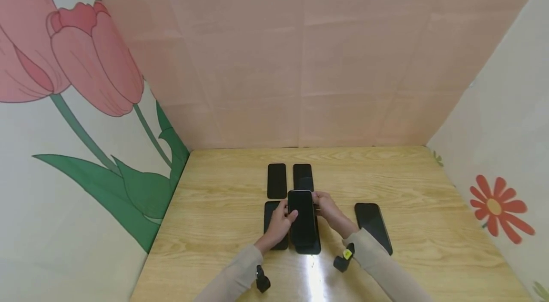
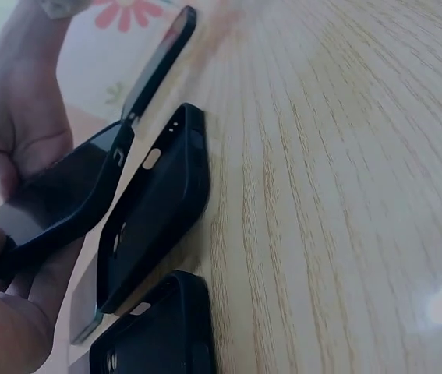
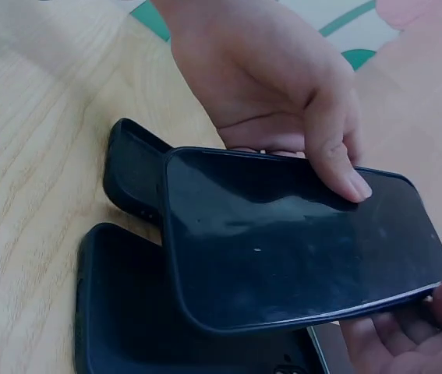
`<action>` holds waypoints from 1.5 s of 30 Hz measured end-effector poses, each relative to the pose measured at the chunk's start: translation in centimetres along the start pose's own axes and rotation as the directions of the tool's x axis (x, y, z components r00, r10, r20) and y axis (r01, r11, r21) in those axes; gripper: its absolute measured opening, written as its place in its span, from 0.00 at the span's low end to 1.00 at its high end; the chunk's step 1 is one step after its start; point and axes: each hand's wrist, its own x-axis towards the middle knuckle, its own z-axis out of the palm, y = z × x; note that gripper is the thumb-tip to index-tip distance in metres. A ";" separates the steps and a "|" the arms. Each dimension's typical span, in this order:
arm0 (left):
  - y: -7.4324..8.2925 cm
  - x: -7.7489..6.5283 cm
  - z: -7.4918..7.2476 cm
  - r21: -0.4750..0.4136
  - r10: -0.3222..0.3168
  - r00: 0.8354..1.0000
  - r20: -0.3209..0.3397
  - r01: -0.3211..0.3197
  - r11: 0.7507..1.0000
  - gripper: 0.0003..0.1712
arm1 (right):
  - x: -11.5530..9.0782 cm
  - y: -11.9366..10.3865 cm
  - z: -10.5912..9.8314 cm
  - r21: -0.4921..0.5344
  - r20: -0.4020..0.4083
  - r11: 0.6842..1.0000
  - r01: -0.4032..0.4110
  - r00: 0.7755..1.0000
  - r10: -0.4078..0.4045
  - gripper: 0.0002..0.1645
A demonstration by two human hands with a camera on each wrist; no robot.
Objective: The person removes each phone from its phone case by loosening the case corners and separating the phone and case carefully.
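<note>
Both hands hold a phone [image 1: 302, 221] in a black case, screen up, raised over the table. My left hand [image 1: 278, 226] grips its left long edge, the thumb lying on the screen and the other fingers underneath, as the right wrist view shows. At the upper right edge, my right hand [image 1: 329, 209] pinches the phone between thumb and fingers. Beneath it lies a black phone case [image 2: 158, 202], open side up, partly covered in the head view. A second hollow black case [image 3: 136, 171] lies to its left, behind my left hand.
Two dark phones, a left one [image 1: 277, 181] and a right one [image 1: 303, 172], lie side by side farther back. Another phone [image 1: 373, 226] lies at an angle beside my right forearm. The wooden table [image 1: 223, 187] meets walls at the back and sides.
</note>
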 end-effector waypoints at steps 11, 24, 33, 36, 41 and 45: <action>1.2 0.1 -0.4 0.029 0.017 0.999 -0.050 -0.016 0.999 0.12 | -0.1 0.2 -0.3 -0.087 0.067 0.996 -0.035 0.997 0.041 0.19; 0.9 2.1 -0.9 -0.097 -0.016 0.974 -0.227 -0.006 0.995 0.14 | -1.1 1.4 0.0 -0.046 0.157 0.999 0.012 0.988 -0.004 0.20; 1.8 1.4 -0.6 -0.044 0.039 0.983 -0.181 -0.047 0.998 0.11 | -1.5 1.4 1.5 -0.074 -0.104 0.997 0.031 0.994 -0.039 0.16; 1.8 1.4 -0.6 -0.047 0.030 0.985 -0.168 -0.039 0.998 0.11 | -1.5 1.4 1.5 -0.048 -0.101 0.999 0.023 0.995 -0.028 0.17; 1.8 1.4 -1.0 -0.068 0.023 0.990 -0.136 -0.032 0.997 0.12 | -1.4 1.8 0.8 0.040 0.023 0.999 -0.005 1.000 0.004 0.16; 1.4 1.4 -1.2 -0.072 0.035 0.989 -0.144 -0.045 0.996 0.12 | -1.3 2.0 0.1 0.064 0.123 0.998 0.006 0.992 -0.013 0.15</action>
